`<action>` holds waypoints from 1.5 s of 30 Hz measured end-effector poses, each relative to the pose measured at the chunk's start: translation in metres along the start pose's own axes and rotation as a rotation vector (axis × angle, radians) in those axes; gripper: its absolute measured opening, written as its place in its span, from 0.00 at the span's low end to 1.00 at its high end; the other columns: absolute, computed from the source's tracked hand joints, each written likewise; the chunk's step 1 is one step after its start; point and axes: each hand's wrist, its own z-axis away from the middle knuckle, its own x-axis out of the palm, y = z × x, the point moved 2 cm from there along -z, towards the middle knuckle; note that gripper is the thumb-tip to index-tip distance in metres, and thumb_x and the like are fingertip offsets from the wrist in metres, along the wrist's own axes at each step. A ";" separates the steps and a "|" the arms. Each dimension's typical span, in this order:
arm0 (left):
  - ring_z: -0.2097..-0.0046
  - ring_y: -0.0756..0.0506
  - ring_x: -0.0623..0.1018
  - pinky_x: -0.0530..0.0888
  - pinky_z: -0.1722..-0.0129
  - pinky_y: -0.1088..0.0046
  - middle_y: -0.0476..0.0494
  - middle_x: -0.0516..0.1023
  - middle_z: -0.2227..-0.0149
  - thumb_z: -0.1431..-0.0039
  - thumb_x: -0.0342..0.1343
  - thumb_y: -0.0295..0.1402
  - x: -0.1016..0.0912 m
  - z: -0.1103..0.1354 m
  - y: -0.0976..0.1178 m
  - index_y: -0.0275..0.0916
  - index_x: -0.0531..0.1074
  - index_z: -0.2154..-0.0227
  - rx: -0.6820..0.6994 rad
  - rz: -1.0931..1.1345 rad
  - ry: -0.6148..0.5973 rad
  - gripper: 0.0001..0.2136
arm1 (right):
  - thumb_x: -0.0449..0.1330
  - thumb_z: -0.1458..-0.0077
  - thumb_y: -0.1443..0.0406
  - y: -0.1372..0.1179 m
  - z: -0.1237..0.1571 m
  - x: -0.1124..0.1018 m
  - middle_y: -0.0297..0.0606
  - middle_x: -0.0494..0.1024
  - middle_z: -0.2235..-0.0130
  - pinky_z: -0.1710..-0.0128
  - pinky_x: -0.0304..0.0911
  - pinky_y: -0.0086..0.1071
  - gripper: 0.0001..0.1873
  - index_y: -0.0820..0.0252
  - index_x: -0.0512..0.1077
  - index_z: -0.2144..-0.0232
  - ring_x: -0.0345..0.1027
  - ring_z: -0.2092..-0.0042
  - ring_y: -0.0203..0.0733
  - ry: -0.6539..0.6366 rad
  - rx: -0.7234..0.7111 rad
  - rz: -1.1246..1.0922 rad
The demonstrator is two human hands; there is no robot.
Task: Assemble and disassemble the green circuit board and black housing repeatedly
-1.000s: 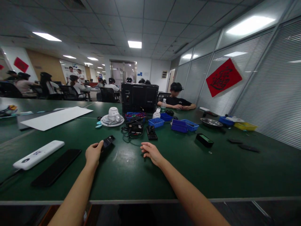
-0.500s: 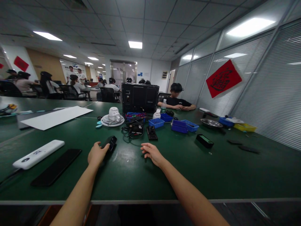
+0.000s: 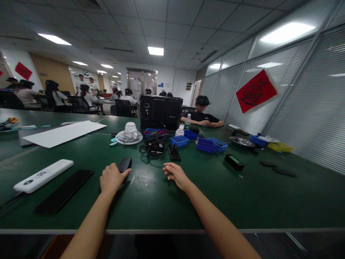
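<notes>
My left hand (image 3: 112, 178) is closed around a small black boxy object (image 3: 125, 164), gripping it just above the green table (image 3: 151, 212). A smooth dark face of it shows; the rest is behind my fingers, and its exact kind cannot be made out. To the right, my right hand (image 3: 175, 175) hovers over the table with fingers apart and slightly curled, holding nothing. Beyond it lies a black device with a raised round part (image 3: 174, 152). Beside that sits a dark disc-shaped device (image 3: 155, 149) among black cables.
At left lie a white power strip (image 3: 44, 175) and a flat black panel (image 3: 64, 191). Further back are a white fan (image 3: 129, 135), a monitor (image 3: 161, 112), blue trays (image 3: 179, 140) and a metal bowl (image 3: 242, 142). A black-and-green box (image 3: 234, 162) stands right. A person (image 3: 202, 115) sits opposite.
My left hand has turned the black boxy object, so a smooth face shows where its open-looking end was visible. My right hand has barely moved.
</notes>
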 end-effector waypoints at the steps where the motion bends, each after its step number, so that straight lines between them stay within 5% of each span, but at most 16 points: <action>1: 0.55 0.34 0.70 0.66 0.61 0.63 0.28 0.70 0.57 0.54 0.46 0.55 0.000 0.000 -0.001 0.29 0.64 0.54 -0.011 0.013 -0.030 0.34 | 0.63 0.59 0.60 -0.003 0.000 -0.003 0.38 0.73 0.67 0.81 0.56 0.22 0.17 0.61 0.70 0.65 0.64 0.71 0.32 0.023 -0.012 -0.008; 5: 0.57 0.35 0.70 0.66 0.63 0.65 0.31 0.71 0.59 0.52 0.47 0.51 0.001 -0.001 0.000 0.31 0.66 0.57 0.030 0.012 -0.063 0.28 | 0.63 0.59 0.59 -0.014 0.001 -0.016 0.37 0.73 0.68 0.80 0.56 0.23 0.16 0.61 0.70 0.66 0.64 0.72 0.32 0.101 -0.058 -0.069; 14: 0.52 0.37 0.63 0.60 0.56 0.62 0.34 0.67 0.55 0.50 0.50 0.43 0.002 0.017 0.024 0.36 0.65 0.55 0.284 -0.098 0.088 0.22 | 0.62 0.57 0.61 -0.012 0.000 -0.021 0.37 0.74 0.69 0.80 0.56 0.23 0.13 0.61 0.71 0.67 0.63 0.73 0.31 0.100 -0.016 -0.091; 21: 0.51 0.35 0.64 0.62 0.57 0.62 0.31 0.64 0.50 0.51 0.49 0.49 0.008 0.017 0.025 0.35 0.60 0.49 0.267 -0.037 0.113 0.30 | 0.62 0.58 0.60 -0.013 0.001 -0.019 0.37 0.73 0.69 0.81 0.55 0.22 0.15 0.61 0.70 0.66 0.63 0.73 0.31 0.078 -0.007 -0.059; 26: 0.55 0.37 0.70 0.65 0.57 0.66 0.30 0.70 0.56 0.49 0.46 0.49 0.022 0.009 0.024 0.27 0.61 0.51 0.267 0.024 -0.007 0.30 | 0.62 0.58 0.60 -0.012 0.001 -0.018 0.37 0.73 0.69 0.81 0.55 0.22 0.14 0.61 0.71 0.67 0.63 0.74 0.31 0.060 -0.008 -0.049; 36: 0.55 0.40 0.71 0.66 0.56 0.69 0.37 0.71 0.55 0.52 0.52 0.48 0.029 0.016 0.035 0.34 0.64 0.53 0.446 0.319 -0.168 0.27 | 0.61 0.57 0.60 -0.008 0.000 -0.015 0.36 0.73 0.69 0.82 0.54 0.22 0.13 0.61 0.71 0.67 0.63 0.74 0.30 0.045 -0.001 0.055; 41: 0.57 0.43 0.73 0.66 0.55 0.70 0.41 0.75 0.56 0.48 0.48 0.45 0.028 0.026 0.046 0.40 0.70 0.54 0.583 0.558 -0.396 0.21 | 0.60 0.56 0.60 -0.001 -0.003 -0.016 0.34 0.70 0.72 0.79 0.55 0.25 0.12 0.60 0.70 0.67 0.61 0.74 0.33 0.137 -0.110 0.397; 45: 0.55 0.43 0.73 0.65 0.52 0.70 0.43 0.76 0.57 0.47 0.47 0.41 0.030 0.028 0.050 0.41 0.74 0.59 0.647 0.612 -0.424 0.17 | 0.56 0.51 0.58 -0.003 0.005 -0.005 0.37 0.70 0.69 0.65 0.59 0.34 0.14 0.57 0.71 0.63 0.62 0.68 0.39 0.299 -0.342 0.737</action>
